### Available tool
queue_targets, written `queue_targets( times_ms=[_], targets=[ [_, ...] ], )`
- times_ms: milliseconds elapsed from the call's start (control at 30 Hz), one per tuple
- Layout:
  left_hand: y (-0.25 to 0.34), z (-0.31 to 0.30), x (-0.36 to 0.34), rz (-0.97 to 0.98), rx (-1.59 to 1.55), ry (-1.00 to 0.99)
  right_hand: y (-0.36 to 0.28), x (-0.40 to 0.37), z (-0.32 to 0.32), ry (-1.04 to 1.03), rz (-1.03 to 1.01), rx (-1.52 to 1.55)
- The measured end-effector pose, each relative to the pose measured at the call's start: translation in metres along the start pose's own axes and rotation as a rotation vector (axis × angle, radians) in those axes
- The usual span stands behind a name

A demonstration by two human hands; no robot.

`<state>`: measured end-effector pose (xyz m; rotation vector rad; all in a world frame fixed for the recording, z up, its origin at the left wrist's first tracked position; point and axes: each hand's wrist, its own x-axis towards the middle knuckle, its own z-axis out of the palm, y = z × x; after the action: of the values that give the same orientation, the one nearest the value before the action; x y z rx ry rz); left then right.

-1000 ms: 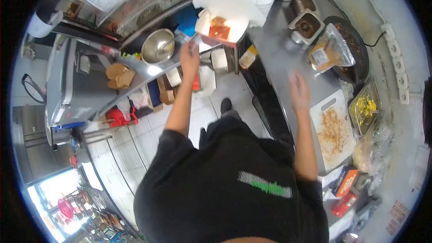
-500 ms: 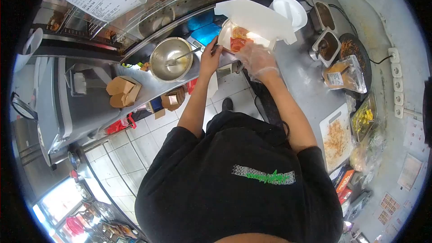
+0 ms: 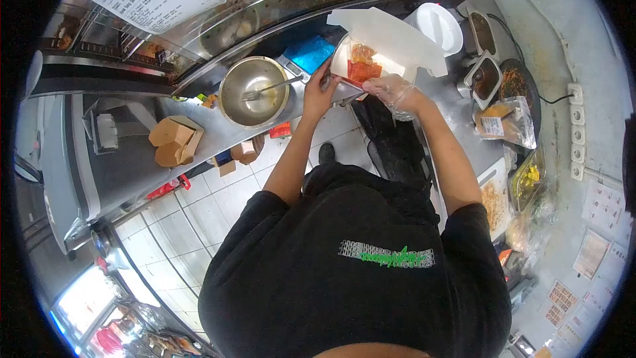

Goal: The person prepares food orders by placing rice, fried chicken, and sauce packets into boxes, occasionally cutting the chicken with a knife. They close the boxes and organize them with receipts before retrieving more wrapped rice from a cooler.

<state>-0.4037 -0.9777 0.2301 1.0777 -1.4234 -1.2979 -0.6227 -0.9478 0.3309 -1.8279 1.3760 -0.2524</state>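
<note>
A white cardboard takeaway box (image 3: pixel 394 67) stands at the counter's front edge with its lid (image 3: pixel 397 36) tipped up and back. Inside, on the left, are a red packet-like piece (image 3: pixel 364 71) and an orange-brown item (image 3: pixel 361 53); I cannot make out exactly what they are. My bare left hand (image 3: pixel 319 95) is closed on the box's front left corner. A clear plastic glove covers my right hand (image 3: pixel 395 91), whose fingers are closed on the front rim, where a red strip shows.
To the left are a metal bowl (image 3: pixel 254 103) with a fork (image 3: pixel 268 89), a blue-topped scale (image 3: pixel 311 54) and an open brown box (image 3: pixel 177 140). On the right stand a white tub (image 3: pixel 437 26), metal sauce containers (image 3: pixel 481 79), a plastic bag (image 3: pixel 507 122) and a cutting board (image 3: pixel 493 202).
My right hand has moved from over the contents down to the box's front rim. The left hand stays at the corner. The view has shifted slightly.
</note>
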Motion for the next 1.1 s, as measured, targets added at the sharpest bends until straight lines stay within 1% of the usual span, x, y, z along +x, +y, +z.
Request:
queue_targets(
  times_ms=[67,100,167,200,267,300,333,367,467,567,600,633,667,700,733,767,800,833,867,900,933,967,1000,1033,1067,1100],
  targets=[
    [-0.002,0.006,-0.001,0.058,0.139,0.018,0.001,0.018,0.006,-0.013,0.020,-0.228],
    [-0.003,0.013,-0.004,0.084,0.121,0.077,0.001,0.024,0.011,-0.019,0.036,-0.339],
    [0.004,0.031,-0.014,0.139,0.087,0.191,-0.014,0.035,0.016,0.020,0.132,-0.488],
    [0.011,0.041,-0.020,-0.056,-0.015,0.173,-0.021,0.039,0.018,0.042,0.180,-0.560],
    [0.042,0.056,-0.030,-0.449,-0.219,0.139,-0.021,0.041,0.031,0.141,0.040,-0.540],
    [0.040,0.057,-0.030,-0.452,-0.335,0.132,-0.020,0.039,0.038,0.182,-0.032,-0.533],
    [0.034,0.057,-0.030,-0.454,-0.450,0.127,-0.027,0.036,0.040,0.168,-0.010,-0.574],
    [0.027,0.055,-0.032,-0.458,-0.563,0.119,-0.027,0.034,0.042,0.180,-0.059,-0.571],
    [0.006,0.046,-0.032,-0.380,-0.420,0.041,-0.030,0.025,0.047,0.227,-0.186,-0.552],
    [0.006,0.046,-0.035,-0.307,-0.537,0.095,-0.055,0.009,0.037,0.324,-0.281,-0.546],
    [-0.021,0.047,-0.034,-0.224,-0.440,0.026,-0.075,-0.004,0.032,0.366,-0.296,-0.551],
    [-0.072,0.048,-0.035,-0.145,-0.343,-0.046,-0.090,-0.018,0.029,0.409,-0.307,-0.553],
    [-0.085,0.047,-0.034,-0.095,-0.273,-0.082,-0.096,-0.029,0.025,0.326,-0.323,-0.598],
    [-0.097,0.045,-0.032,-0.044,-0.204,-0.114,-0.104,-0.045,0.019,0.336,-0.315,-0.588],
    [-0.090,0.044,-0.027,-0.026,-0.160,-0.109,-0.112,-0.065,0.012,0.350,-0.305,-0.578],
    [-0.082,0.045,-0.024,-0.072,-0.171,-0.060,-0.115,-0.086,0.009,0.361,-0.289,-0.567],
    [-0.076,0.046,-0.022,-0.117,-0.184,-0.009,-0.111,-0.106,0.009,0.400,-0.237,-0.582],
    [-0.067,0.047,-0.019,-0.161,-0.199,0.043,-0.103,-0.125,0.006,0.393,-0.179,-0.561],
    [0.000,0.054,-0.014,-0.318,-0.392,0.125,-0.095,-0.147,0.003,0.386,-0.117,-0.540],
    [0.037,0.061,-0.014,-0.483,-0.575,0.208,-0.087,-0.168,0.002,0.380,-0.055,-0.514],
    [0.025,0.062,-0.014,-0.463,-0.547,0.171,-0.077,-0.187,0.002,0.358,0.020,-0.570],
    [0.029,0.063,-0.010,-0.439,-0.520,0.135,-0.062,-0.202,0.004,0.335,0.094,-0.625],
    [0.034,0.066,-0.014,-0.436,-0.558,0.149,-0.041,-0.217,0.007,0.309,0.163,-0.676],
    [0.041,0.064,-0.018,-0.525,-0.554,0.112,0.019,-0.238,0.029,0.236,0.297,-0.742],
    [0.039,0.060,-0.022,-0.515,-0.509,0.131,0.066,-0.249,0.046,0.314,0.270,-0.707],
    [0.036,0.060,-0.026,-0.502,-0.469,0.156,0.092,-0.260,0.055,0.390,0.235,-0.678]
  ],
)
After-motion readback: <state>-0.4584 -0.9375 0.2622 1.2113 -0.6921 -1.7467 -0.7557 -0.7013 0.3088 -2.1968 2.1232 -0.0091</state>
